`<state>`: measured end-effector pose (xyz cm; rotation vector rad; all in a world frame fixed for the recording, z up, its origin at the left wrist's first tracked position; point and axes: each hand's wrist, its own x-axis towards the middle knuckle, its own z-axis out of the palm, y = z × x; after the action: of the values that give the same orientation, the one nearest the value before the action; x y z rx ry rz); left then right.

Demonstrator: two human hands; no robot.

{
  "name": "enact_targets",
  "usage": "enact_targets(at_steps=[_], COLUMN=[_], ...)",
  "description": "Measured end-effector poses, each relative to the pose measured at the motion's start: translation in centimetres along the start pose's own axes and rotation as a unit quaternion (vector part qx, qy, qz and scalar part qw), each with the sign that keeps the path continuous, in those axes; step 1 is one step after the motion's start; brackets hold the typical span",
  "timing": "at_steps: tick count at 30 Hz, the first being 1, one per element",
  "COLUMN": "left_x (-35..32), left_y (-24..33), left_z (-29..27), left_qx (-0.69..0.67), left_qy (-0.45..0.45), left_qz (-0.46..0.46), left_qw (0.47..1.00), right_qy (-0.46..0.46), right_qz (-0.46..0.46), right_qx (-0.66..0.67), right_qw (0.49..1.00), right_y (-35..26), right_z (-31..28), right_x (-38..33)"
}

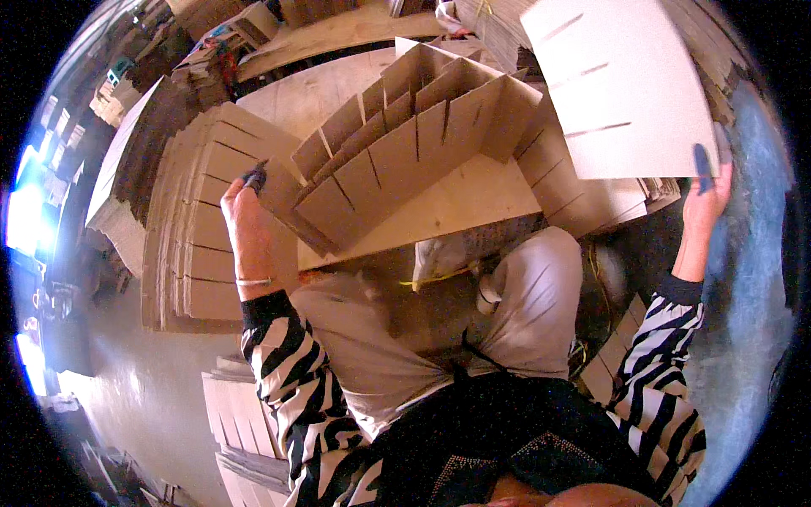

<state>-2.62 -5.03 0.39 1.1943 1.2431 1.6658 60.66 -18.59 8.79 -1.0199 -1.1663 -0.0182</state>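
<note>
My right hand (708,193), raised at the right, grips a large pale slotted cardboard sheet (629,93) by its lower right corner, the dark-covered thumb lying on its face. At the left, my left hand (243,198) has its dark-tipped fingers pinched at the upper end of a brown cardboard sheet (291,211); part of the grip is hidden. Between my hands stands a cardboard divider assembly (405,139), its long slotted sheets upright and crossed by other pieces. It rests on a wooden board (439,211) in front of my knees.
A tall stack of slotted cardboard sheets (198,228) stands beside my left hand, with another stack (127,194) farther left. More slotted sheets (574,190) lie right of the assembly. Bundles of cardboard (241,414) sit on the floor at lower left. A wooden bench (338,42) runs behind.
</note>
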Motion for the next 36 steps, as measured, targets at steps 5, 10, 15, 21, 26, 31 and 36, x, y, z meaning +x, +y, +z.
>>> enact_targets(at_steps=[5,10,15,21,26,31,36], left_x=[-4.1,-4.7,-0.9,-2.0,1.2,1.5,-4.3], left_y=[-1.1,-4.8,-3.6,-5.1,-5.2,-5.2,-4.9], left_z=[3.1,0.4,2.7,4.7,1.5,1.8,4.6], left_qx=[-0.109,-0.011,-0.188,-0.204,-0.233,-0.181,-0.117], left_qy=[0.101,0.137,0.198,0.148,0.101,0.206,0.208], left_qz=[-0.040,-0.025,0.039,-0.041,-0.118,0.012,0.054], left_qw=[0.988,0.990,0.961,0.967,0.960,0.962,0.970], right_qy=[0.027,-0.039,-0.165,-0.212,-0.301,-0.317,-0.340], right_qz=[0.225,0.295,0.374,0.407,0.416,0.415,0.347], right_qx=[0.305,0.356,0.358,0.330,0.269,0.234,0.178], right_qw=[0.925,0.886,0.840,0.825,0.815,0.820,0.856], right_y=[0.6,-2.1,-2.4,1.5,1.4,2.2,-0.8], right_z=[4.1,14.6,21.4,27.7,30.3,31.3,30.9], right_x=[-3.7,-5.4,-6.4,-7.4,-7.2,-6.5,-5.8])
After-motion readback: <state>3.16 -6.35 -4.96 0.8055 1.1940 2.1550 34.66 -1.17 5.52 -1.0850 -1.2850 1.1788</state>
